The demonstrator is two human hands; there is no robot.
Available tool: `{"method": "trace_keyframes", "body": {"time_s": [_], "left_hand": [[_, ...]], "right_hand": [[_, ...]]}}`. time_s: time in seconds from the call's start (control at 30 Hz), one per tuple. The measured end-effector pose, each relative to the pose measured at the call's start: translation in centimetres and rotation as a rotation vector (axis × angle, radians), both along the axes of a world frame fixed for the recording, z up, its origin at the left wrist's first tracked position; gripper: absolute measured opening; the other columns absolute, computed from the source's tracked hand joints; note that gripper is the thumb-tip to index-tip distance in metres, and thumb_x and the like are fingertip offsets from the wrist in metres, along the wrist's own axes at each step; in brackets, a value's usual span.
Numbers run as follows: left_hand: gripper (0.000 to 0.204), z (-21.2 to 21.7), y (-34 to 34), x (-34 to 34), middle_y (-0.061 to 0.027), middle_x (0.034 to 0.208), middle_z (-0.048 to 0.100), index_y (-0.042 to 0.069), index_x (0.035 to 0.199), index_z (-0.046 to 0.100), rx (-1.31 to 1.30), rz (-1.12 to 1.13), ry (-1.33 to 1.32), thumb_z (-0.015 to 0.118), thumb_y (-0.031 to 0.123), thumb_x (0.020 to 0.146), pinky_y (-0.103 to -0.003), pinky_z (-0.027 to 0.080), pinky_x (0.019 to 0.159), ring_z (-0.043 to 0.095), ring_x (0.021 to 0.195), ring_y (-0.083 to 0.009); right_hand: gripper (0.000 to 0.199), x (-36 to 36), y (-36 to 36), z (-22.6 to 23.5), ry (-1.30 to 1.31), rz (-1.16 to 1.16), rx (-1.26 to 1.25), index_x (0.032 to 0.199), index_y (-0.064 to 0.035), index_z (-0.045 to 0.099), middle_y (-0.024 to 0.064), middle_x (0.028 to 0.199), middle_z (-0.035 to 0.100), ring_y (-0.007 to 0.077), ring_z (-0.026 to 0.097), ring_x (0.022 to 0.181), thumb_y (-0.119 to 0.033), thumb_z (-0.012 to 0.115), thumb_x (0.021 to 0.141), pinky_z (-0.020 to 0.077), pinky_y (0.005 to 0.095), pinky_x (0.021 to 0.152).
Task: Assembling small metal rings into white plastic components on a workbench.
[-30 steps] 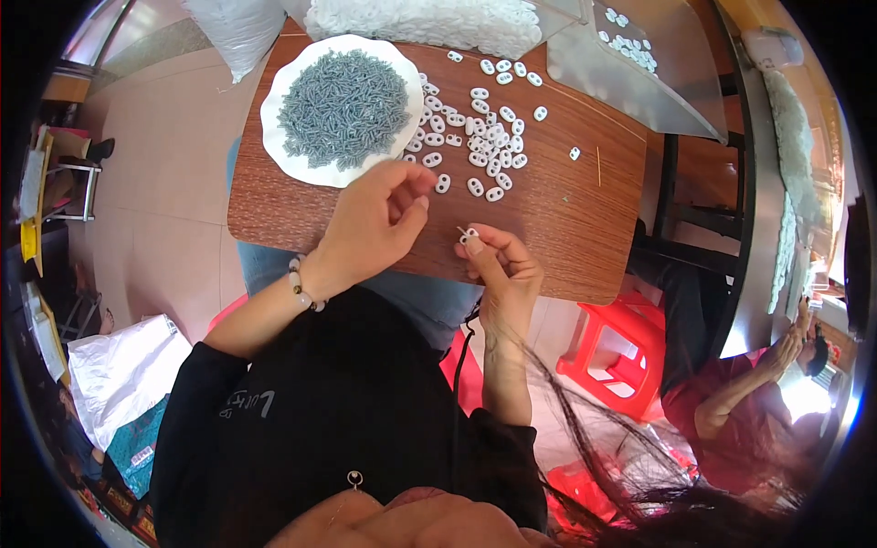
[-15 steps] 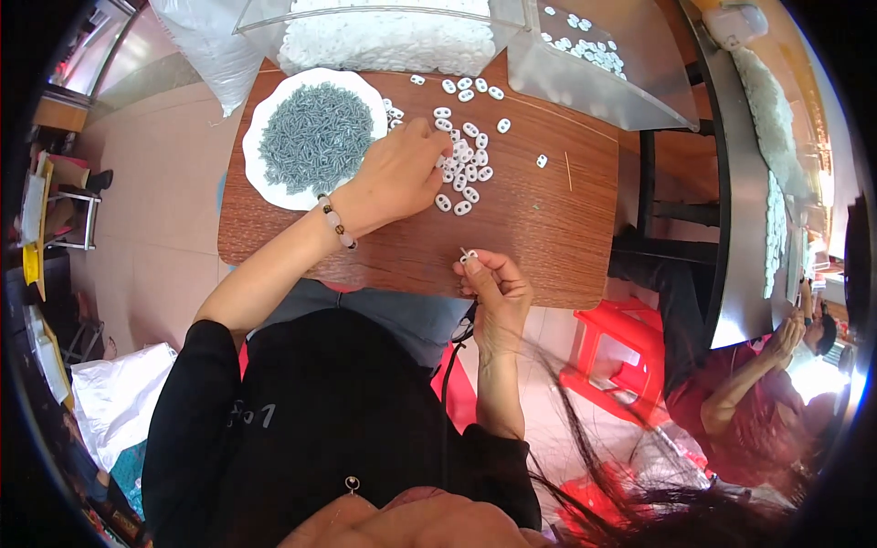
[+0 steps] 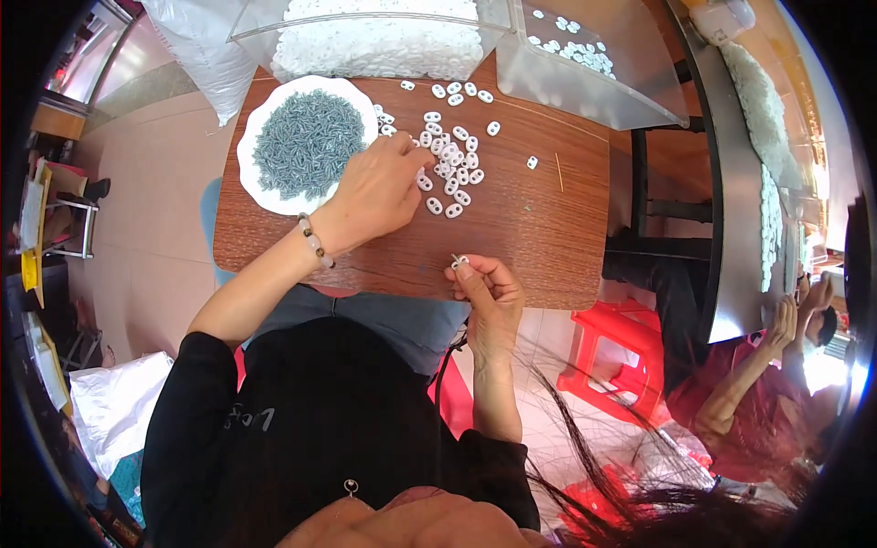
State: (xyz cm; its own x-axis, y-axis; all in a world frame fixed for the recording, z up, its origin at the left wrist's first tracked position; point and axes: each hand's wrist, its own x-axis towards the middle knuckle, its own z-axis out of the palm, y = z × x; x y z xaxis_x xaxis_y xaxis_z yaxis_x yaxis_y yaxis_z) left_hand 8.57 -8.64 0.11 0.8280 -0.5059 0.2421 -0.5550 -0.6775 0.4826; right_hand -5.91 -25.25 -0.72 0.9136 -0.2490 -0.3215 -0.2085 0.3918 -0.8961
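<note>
My left hand [image 3: 379,192], with a beaded bracelet at the wrist, reaches over the left side of a loose pile of small white oval two-hole pieces [image 3: 452,157]. Its fingers are bent and drawn together at the pile; whatever they grip is hidden under the hand. Near the table's front edge, my right hand [image 3: 493,290] pinches one white two-hole piece [image 3: 459,262] between thumb and fingers, and a small thin grey pin seems to stick out of it. Left of the pile stands a white scalloped plate [image 3: 248,173] heaped with small grey-blue pins [image 3: 309,144].
A clear bin of white pieces [image 3: 379,46] stands at the table's far edge. Right of it is a clear box [image 3: 548,87] with some white pieces. One stray piece [image 3: 532,163] and a thin stick [image 3: 560,172] lie on the brown table [image 3: 539,247]. A red stool [image 3: 621,365] and another person [image 3: 754,402] are at the right.
The view has shifted slightly. My left hand has drawn back a little toward the left edge of the pile. The right hand still holds its white piece in nearly the same spot.
</note>
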Motion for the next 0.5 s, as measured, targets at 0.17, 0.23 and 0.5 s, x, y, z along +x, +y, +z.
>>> {"method": "trace_keyframes", "body": {"time_s": [0.17,0.23,0.5], "left_hand": [[0.021,0.4,-0.5,-2.3,-0.0107,0.089,0.054,0.008,0.094,0.061,-0.096,-0.095,0.029,0.067,0.013,0.075,-0.041,0.048,0.069,0.057,0.084,-0.0299],[0.019,-0.5,-0.6,-2.3,-0.01,0.089,0.054,0.008,0.093,0.061,-0.069,-0.111,-0.004,0.068,0.015,0.076,-0.041,0.048,0.07,0.057,0.083,-0.0291],[0.011,-1.5,-0.6,-1.9,-0.0075,0.082,0.055,0.007,0.087,0.064,-0.016,-0.152,-0.004,0.064,0.017,0.083,-0.039,0.048,0.069,0.057,0.082,-0.0265]], "right_hand": [[0.013,-0.3,0.0,0.2,-0.028,0.005,-0.004,0.097,-0.0001,0.066,0.007,0.085,0.069,0.0118,0.066,0.077,-0.008,0.067,0.087,0.0454,0.0206,0.062],[0.013,-0.4,0.2,0.1,-0.028,0.008,-0.006,0.098,-0.0001,0.066,0.0072,0.085,0.07,0.0116,0.066,0.078,-0.008,0.067,0.087,0.0454,0.0205,0.062],[0.013,-0.3,0.3,0.1,-0.036,0.012,-0.007,0.098,-0.0001,0.066,0.0081,0.085,0.07,0.0107,0.065,0.075,-0.009,0.067,0.088,0.0456,0.0201,0.062]]}}
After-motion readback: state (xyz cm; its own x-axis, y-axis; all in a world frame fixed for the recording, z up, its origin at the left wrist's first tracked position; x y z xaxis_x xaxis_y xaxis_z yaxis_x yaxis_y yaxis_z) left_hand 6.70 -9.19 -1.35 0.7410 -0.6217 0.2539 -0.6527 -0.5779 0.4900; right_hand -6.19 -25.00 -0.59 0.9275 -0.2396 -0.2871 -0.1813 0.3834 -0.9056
